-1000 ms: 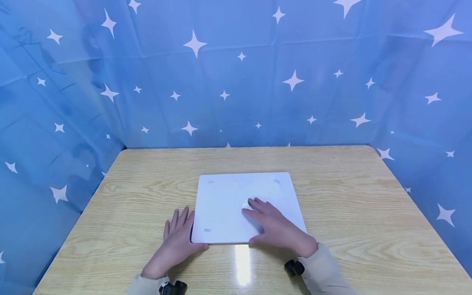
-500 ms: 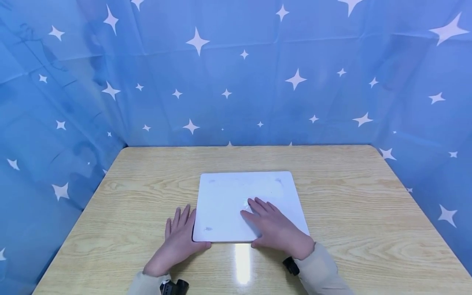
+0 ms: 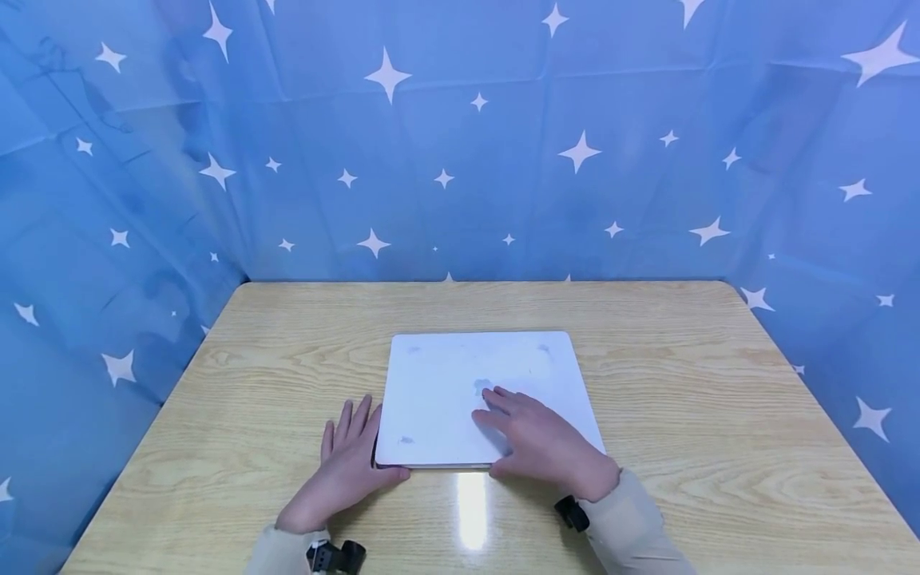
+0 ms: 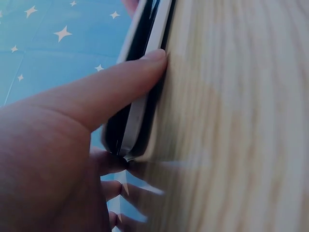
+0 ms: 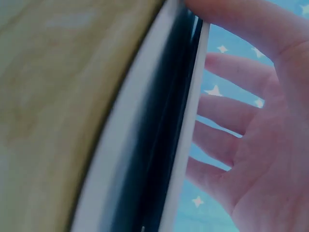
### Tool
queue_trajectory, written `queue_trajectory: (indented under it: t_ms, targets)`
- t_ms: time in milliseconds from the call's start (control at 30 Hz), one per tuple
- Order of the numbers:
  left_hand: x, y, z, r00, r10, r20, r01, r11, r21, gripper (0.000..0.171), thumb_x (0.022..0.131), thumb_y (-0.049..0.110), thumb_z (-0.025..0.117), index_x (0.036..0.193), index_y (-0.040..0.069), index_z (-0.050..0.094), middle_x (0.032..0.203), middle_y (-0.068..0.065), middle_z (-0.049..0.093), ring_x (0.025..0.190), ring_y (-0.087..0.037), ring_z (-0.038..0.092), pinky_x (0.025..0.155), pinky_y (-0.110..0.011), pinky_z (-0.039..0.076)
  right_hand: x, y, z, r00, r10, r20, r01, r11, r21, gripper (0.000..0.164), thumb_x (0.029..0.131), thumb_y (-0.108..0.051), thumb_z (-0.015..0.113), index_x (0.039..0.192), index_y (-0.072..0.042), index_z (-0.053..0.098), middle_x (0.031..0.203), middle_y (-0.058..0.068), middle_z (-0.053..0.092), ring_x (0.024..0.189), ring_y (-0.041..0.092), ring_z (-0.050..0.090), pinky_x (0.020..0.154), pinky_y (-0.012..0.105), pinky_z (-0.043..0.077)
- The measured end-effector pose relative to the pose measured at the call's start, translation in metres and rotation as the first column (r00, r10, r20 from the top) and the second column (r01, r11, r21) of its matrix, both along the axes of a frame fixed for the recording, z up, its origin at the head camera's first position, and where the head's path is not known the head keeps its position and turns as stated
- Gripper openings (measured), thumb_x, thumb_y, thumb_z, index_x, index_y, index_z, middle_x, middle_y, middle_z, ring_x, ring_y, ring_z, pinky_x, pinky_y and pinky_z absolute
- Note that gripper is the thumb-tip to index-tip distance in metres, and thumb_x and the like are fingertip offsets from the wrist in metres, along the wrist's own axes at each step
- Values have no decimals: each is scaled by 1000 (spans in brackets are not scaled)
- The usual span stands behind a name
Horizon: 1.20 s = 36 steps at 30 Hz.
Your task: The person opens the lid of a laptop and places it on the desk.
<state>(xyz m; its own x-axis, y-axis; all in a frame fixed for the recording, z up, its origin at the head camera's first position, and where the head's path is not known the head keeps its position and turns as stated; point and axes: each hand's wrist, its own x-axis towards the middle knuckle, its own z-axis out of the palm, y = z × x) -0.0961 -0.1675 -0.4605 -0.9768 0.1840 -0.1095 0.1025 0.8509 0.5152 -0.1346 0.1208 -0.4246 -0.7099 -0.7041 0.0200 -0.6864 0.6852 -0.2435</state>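
A pale silver laptop (image 3: 438, 407) lies flat on the wooden table, a faint bluish mark near the middle of its lid. Its front edge shows a narrow dark gap between lid and base in the wrist views. My left hand (image 3: 345, 471) lies at the front left corner, fingers spread along the left side. In the left wrist view its thumb (image 4: 130, 77) presses the base's front edge. My right hand (image 3: 549, 447) holds the lid near the front right, fingertips on top and thumb at the lid's front edge. Its fingers (image 5: 227, 111) reach over the lid in the right wrist view.
The wooden table (image 3: 719, 415) extends around the laptop on all sides. Blue cloth (image 3: 503, 184) with white stars hangs behind and along both sides. A bright light reflection lies on the table in front of the laptop.
The lid's front edge has lifted slightly, and a thin line shows between lid and base. The mark on the lid has turned from whitish to bluish. Both hands stay almost in place.
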Motion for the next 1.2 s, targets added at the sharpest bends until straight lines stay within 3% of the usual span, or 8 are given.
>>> queue_trajectory:
  t_ms: [233, 533, 800, 1200]
  targets:
    - [0, -1, -2, 1000, -8, 17, 8, 1000, 16, 105, 64, 61, 66, 144, 15, 15, 149, -13, 2, 133, -34, -11, 99, -56, -10, 2, 1, 5, 1000, 1, -3, -1, 1000, -18, 61, 67, -42, 73, 120, -16, 55, 134, 12, 43, 124, 29, 37, 97, 41, 35]
    - [1, -2, -3, 1000, -23, 5, 23, 1000, 11, 107, 66, 69, 58, 144, 14, 9, 149, -11, -1, 132, -33, -13, 99, -55, -12, 2, 3, 6, 995, 56, -88, -59, 998, -35, 54, 69, -42, 72, 114, -15, 60, 129, 9, 49, 119, 27, 43, 93, 39, 39]
    - [1, -1, -2, 1000, -11, -5, 11, 1000, 4, 106, 68, 69, 55, 145, 14, 7, 149, -10, 0, 132, -33, -12, 99, -56, -11, 0, 6, 6, 975, 111, -193, -121, 992, -42, 50, 69, -40, 72, 110, -14, 63, 127, 7, 51, 118, 21, 45, 88, 36, 44]
    - [2, -2, -2, 1000, -20, -4, 21, 1000, 12, 102, 70, 67, 56, 145, 17, 9, 149, -11, -2, 132, -34, -13, 99, -56, -11, 1, 6, 10, 972, 119, -205, -136, 988, -71, 44, 70, -35, 72, 109, -15, 64, 123, 3, 54, 116, 17, 47, 89, 33, 44]
